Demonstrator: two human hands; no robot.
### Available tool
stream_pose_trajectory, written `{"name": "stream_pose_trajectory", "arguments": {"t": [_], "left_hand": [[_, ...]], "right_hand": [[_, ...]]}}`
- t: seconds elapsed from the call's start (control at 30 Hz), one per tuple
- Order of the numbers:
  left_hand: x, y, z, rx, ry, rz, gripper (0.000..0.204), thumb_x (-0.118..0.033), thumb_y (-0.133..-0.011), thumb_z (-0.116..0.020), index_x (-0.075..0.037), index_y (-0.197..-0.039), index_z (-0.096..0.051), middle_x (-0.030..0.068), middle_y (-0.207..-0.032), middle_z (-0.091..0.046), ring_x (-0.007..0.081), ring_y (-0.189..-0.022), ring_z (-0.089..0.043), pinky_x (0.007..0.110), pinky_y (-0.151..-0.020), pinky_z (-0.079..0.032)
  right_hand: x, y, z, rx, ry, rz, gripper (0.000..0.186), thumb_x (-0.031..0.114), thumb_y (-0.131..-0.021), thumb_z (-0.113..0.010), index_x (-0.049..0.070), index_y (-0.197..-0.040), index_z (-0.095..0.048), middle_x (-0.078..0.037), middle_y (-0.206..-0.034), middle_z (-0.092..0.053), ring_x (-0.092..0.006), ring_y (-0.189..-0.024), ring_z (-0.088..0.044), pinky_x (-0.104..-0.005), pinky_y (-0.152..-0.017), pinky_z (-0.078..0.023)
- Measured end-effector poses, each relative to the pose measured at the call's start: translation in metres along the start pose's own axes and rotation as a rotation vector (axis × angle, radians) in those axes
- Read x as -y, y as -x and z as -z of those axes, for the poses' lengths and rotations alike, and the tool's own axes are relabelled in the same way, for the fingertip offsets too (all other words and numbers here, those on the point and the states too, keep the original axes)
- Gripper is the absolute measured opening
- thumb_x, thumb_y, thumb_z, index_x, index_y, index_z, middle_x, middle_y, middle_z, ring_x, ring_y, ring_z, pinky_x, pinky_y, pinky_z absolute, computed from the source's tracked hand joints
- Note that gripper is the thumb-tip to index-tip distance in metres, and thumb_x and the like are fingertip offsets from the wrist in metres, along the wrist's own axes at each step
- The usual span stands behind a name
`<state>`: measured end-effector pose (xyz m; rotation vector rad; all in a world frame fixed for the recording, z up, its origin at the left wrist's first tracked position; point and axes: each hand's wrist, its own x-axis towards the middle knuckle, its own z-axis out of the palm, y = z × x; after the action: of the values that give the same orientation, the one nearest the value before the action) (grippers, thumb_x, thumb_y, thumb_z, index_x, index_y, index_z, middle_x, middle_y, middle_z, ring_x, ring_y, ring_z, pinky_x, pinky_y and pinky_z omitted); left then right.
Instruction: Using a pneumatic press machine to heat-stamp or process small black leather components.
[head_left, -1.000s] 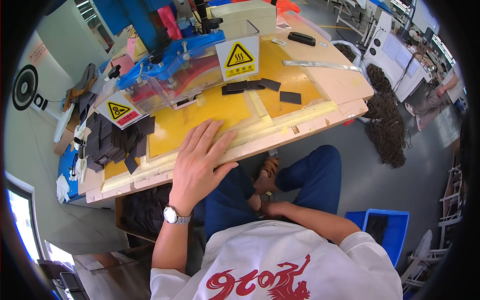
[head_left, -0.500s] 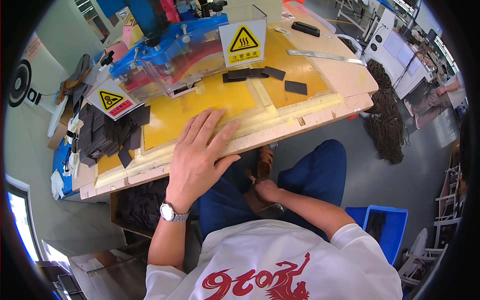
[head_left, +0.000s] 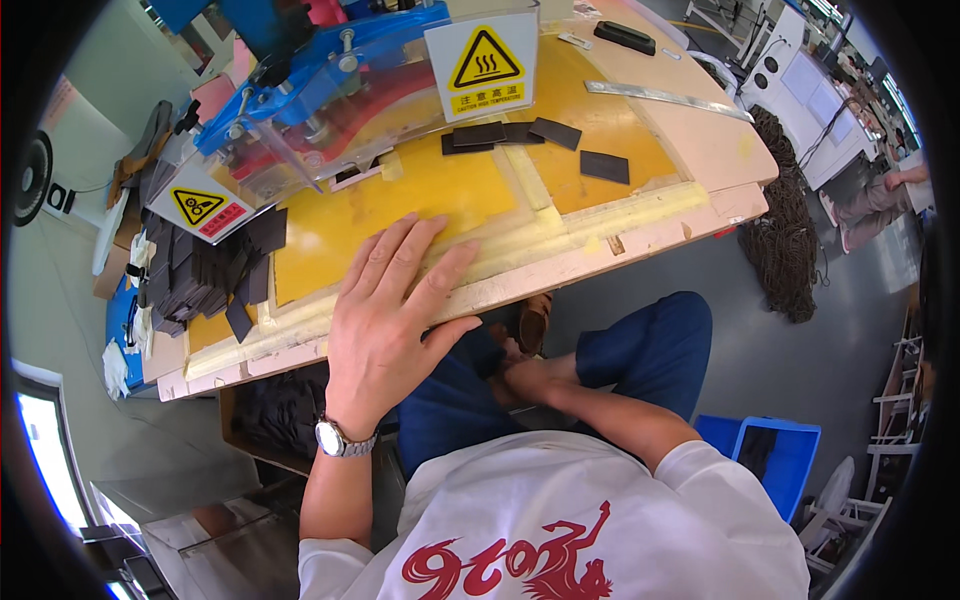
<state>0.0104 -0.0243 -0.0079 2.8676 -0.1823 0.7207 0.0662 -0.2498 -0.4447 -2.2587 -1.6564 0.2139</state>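
Observation:
My left hand (head_left: 390, 300) lies flat across the front edge of the worktable (head_left: 560, 262), fingers stretched onto its yellow sheet (head_left: 330, 240). A wristwatch with a metal band (head_left: 342, 437) is on that wrist. Below the table, my right hand (head_left: 528, 376) reaches down between my knees to a bare foot or ankle beside a brown shoe (head_left: 535, 322); its fingers are mostly hidden. Several flat dark rectangular pieces (head_left: 604, 167) lie on the far part of the yellow surface. A heap of similar dark pieces (head_left: 200, 275) sits at the table's left.
A blue machine (head_left: 375, 42) with a clear guard and warning signs (head_left: 485, 68) stands over the table. A metal ruler (head_left: 665, 102) and a black oblong object (head_left: 625, 38) lie at the back right. Dark cords (head_left: 780, 240) hang beyond the right edge; a blue crate (head_left: 775, 455) stands on the floor.
The view has shifted slightly. My right hand has moved a little at the foot, and my right knee appears farther right and lower. My left hand stays on the table edge.

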Motion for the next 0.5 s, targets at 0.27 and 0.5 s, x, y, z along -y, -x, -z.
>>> {"name": "stream_pose_trajectory", "arguments": {"t": [0.27,0.5], "left_hand": [[-0.008,-0.004,0.003,-0.01,-0.017,0.009,0.075,-0.029,-0.072,-0.096,-0.014,-0.142,-0.075,0.0153,-0.155,-0.067,0.0416,-0.145,-0.061,0.054,-0.121,-0.048],[-0.006,-0.001,0.001,-0.013,-0.033,0.011,0.073,-0.032,-0.074,-0.096,-0.014,-0.142,-0.075,0.0153,-0.155,-0.067,0.0419,-0.146,-0.06,0.055,-0.122,-0.048]], "right_hand": [[0.032,-0.019,0.012,0.263,-0.064,-0.1,0.021,0.008,-0.087,-0.073,-0.002,-0.103,-0.083,-0.022,-0.119,-0.079,-0.0363,-0.116,-0.077,-0.0486,-0.095,-0.065],[0.045,-0.039,0.014,0.357,-0.061,-0.133,0.02,0.008,-0.088,-0.073,-0.001,-0.103,-0.083,-0.022,-0.119,-0.079,-0.0364,-0.115,-0.078,-0.0486,-0.092,-0.066]]}}
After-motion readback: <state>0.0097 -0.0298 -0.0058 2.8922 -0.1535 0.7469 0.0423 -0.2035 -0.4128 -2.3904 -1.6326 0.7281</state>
